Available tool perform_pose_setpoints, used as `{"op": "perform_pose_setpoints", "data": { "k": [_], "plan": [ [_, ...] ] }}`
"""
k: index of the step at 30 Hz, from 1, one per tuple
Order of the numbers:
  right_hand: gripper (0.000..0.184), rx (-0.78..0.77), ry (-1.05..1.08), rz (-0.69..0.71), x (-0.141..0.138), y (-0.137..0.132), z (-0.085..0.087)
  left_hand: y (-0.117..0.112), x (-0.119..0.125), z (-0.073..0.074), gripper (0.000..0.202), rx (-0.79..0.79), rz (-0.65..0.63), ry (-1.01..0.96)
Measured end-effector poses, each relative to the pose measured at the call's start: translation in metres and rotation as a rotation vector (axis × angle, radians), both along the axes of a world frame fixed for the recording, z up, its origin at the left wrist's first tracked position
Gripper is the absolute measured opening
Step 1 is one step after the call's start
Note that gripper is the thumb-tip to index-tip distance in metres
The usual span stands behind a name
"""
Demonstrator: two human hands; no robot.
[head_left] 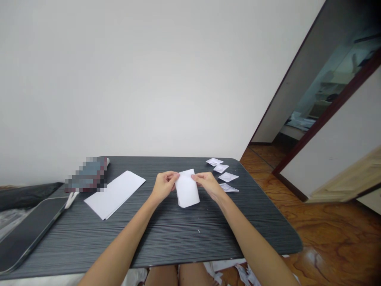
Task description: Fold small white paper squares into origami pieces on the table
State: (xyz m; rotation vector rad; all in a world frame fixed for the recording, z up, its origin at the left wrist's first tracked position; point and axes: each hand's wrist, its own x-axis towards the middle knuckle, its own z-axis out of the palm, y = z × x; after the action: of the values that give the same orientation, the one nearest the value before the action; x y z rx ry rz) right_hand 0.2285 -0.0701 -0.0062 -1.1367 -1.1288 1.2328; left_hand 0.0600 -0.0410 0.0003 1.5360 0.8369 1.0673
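A small folded piece of white paper (187, 190) is held up just above the dark table, its face toward me. My left hand (164, 184) pinches its upper left edge between thumb and fingers. At the upper right corner, my right hand (208, 183) grips the same paper with thumb on the front. The fingertips behind the paper are partly hidden. Several folded white paper pieces (228, 177), diamond-like in outline, lie in a column just beyond my right hand. Left of my left hand, a stack of white paper sheets (116, 194) rests flat.
The dark, wood-grained table (166, 246) stands against a white wall. A pixelated item (89, 174) sits at its back left, near a flat black object (32, 226). Paper scraps (244, 274) lie on the floor below the front edge. An open doorway (309, 103) is at right.
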Motion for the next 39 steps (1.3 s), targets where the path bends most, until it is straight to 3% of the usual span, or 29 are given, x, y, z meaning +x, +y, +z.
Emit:
{"op": "perform_pose_setpoints", "data": {
  "k": [4,8,11,14,19,23,27,32,35,37,39],
  "plan": [
    [0.028,0.017,-0.038,-0.041,-0.003,-0.003,0.001,0.004,-0.002,0.0,0.025,-0.049,0.005,-0.034],
    [0.029,-0.019,-0.022,0.121,-0.005,-0.004,-0.001,0.007,-0.005,-0.002,0.024,-0.044,0.064,-0.035],
    [0.031,-0.032,-0.075,0.131,-0.007,-0.004,-0.003,0.011,-0.01,-0.001,0.025,-0.004,0.08,0.026],
    [0.033,-0.017,-0.152,0.109,-0.009,-0.006,-0.001,0.013,-0.018,0.006,0.026,0.123,0.034,0.224],
    [0.036,0.04,-0.298,0.218,-0.022,-0.012,0.0,0.007,-0.021,0.024,0.024,0.487,-0.085,0.52],
    [0.033,0.065,-0.313,0.279,-0.029,-0.015,-0.001,0.002,-0.018,0.025,0.026,0.497,-0.17,0.574],
    [0.03,0.034,-0.291,0.332,-0.025,-0.016,0.004,0.005,-0.021,0.021,0.035,0.361,-0.063,0.449],
    [0.032,-0.029,-0.282,0.473,-0.003,-0.016,0.012,0.013,-0.025,0.016,0.035,0.08,-0.008,0.22],
    [0.038,-0.154,-0.299,0.57,0.014,-0.017,0.012,0.019,-0.028,0.01,0.036,-0.052,0.222,0.001],
    [0.042,-0.151,-0.29,0.463,0.019,-0.017,0.011,0.021,-0.029,0.004,0.036,-0.05,0.391,-0.102],
    [0.048,-0.093,-0.182,0.384,0.016,-0.016,0.008,0.021,-0.025,-0.002,0.037,-0.012,0.429,-0.086]
  ]
}}
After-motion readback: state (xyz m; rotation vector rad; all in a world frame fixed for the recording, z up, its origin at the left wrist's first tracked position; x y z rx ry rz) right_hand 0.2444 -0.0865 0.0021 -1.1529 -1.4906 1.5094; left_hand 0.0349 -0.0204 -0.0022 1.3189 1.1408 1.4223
